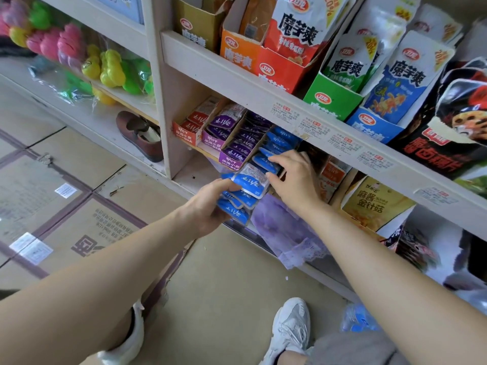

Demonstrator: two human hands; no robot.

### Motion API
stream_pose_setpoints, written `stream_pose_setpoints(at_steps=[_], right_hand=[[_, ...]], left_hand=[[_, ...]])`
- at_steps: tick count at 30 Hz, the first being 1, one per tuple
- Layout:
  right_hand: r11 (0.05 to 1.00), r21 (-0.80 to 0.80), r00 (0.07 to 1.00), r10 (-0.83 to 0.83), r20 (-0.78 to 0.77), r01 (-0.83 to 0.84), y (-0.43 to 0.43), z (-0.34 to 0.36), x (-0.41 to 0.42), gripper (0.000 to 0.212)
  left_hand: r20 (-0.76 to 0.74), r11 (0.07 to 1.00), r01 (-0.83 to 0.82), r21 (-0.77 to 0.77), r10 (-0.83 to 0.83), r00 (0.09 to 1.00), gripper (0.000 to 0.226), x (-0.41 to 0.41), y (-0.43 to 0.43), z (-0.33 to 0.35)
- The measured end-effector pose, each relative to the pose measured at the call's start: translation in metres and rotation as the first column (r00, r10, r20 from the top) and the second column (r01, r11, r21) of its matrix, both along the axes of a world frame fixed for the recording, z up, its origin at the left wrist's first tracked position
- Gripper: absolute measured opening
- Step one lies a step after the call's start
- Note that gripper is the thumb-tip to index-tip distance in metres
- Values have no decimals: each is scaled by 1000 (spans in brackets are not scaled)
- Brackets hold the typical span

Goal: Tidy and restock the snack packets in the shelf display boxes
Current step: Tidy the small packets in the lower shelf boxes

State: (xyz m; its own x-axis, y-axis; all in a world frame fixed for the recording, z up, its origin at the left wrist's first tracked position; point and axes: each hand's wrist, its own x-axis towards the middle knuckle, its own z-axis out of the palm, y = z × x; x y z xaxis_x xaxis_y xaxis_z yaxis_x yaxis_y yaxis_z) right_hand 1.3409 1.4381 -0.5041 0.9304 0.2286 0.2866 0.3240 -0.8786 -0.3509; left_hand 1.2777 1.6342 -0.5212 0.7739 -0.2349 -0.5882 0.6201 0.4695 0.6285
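- The person is restocking the blue snack packets in the compartment under the labelled shelf edge (232,83). Loose packets are being brought to the row that stands just right of the purple display box (231,156).
- The left hand (210,206) is gripping a fanned stack of blue packets (243,197) just in front of the compartment. Its thumb is lying across the top and its fingers are curling underneath.
- The right hand (295,177) is reaching over that stack into the row of blue packets (279,142). Its fingertips (272,159) are touching the front packets and its thumb is lying just below them.
- It cannot be told whether this hand is pinching a packet or only pressing the row back.
- The blue row's own box is hidden behind the hands.
- The step seems to be midway, since a whole handful is waiting to go in and the row is leaning unevenly.
- The next move probably calls for opening a gap at the front of the row. Packets would then go in from the stack facing the same way, with the left grip easing only enough to release them without the fan spilling.
- The red display box (185,127) and the purple one are sitting untouched.
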Motion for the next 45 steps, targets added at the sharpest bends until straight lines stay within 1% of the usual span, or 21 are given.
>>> stream_pose_setpoints(at_steps=[1, 2, 4, 7, 9, 11, 13, 15, 18, 21, 24, 27, 31, 36, 40, 42, 45], right_hand=[[997, -75, 999, -3, 43, 6, 2, -3, 4, 36], [994, -108, 999, -10, 51, 16, 4, -5, 7, 41], [994, -102, 999, -24, 41, 29, 10, -7, 9, 46], [992, -120, 999, 34, 36, -29, 14, -14, 5, 45], [986, -144, 996, 90, 24, -86, 14, -18, 0, 44], [983, -153, 994, 106, 9, -103, 11, -19, -2, 42], [989, -113, 995, 99, 24, -96, 9, -17, -2, 30], [995, -56, 992, 88, 85, -83, 8, -12, 0, 14], [999, -3, 985, 47, 169, -47, 3, -4, 5, 3], [999, 45, 975, -4, 221, -6, 0, -5, 2, 4], [996, 85, 970, -22, 243, 1, 1, -10, -6, 5], [992, 125, 953, -40, 301, 2, 0, -10, -5, 6], [983, 181, 925, -106, 365, 41, -2, -7, -2, 6], [972, 230, 937, -130, 325, 55, 0, -9, -3, 6], [968, 248, 969, -21, 246, -42, 1, -8, -8, 6], [959, 274, 985, 27, 170, -73, -2, -6, -13, 15], [939, 341, 995, 64, -83, -32, -9, 3, -29, 42]], left_hand=[[5, 1000, 10, 2, -10, 1000, 42, 0, 1, 0], [10, 1000, 21, 2, -21, 1000, 42, 0, 2, 0], [16, 999, 45, 5, -45, 999, 35, 0, 6, 2], [14, 997, 75, 15, -75, 997, 24, -3, 16, 3], [13, 994, 101, 31, -102, 995, 24, -7, 22, 4], [7, 993, 119, 23, -119, 993, 31, -12, 25, 4], [-18, 994, 105, 10, -105, 994, 31, -15, 25, 5], [-48, 997, 71, -13, -72, 996, 25, -18, 23, 7], [-61, 998, 47, -33, -49, 997, 18, -19, 19, 12], [-63, 999, 26, -34, -28, 998, 19, -19, 16, 16], [-76, 1000, 31, 1, -31, 997, 19, -18, 14, 17], [-122, 997, 47, 65, -39, 992, 25, -18, 15, 17], [-161, 986, 83, 146, -60, 985, 32, -15, 11, 23], [-144, 978, 60, 199, -31, 989, 36, -3, 6, 35], [-134, 975, 20, 221, 11, 991, 44, 10, -2, 36], [-152, 971, 24, 236, 12, 988, 41, 14, -9, 33], [-199, 974, 1, 228, 46, 979, 26, 18, -16, 30]])
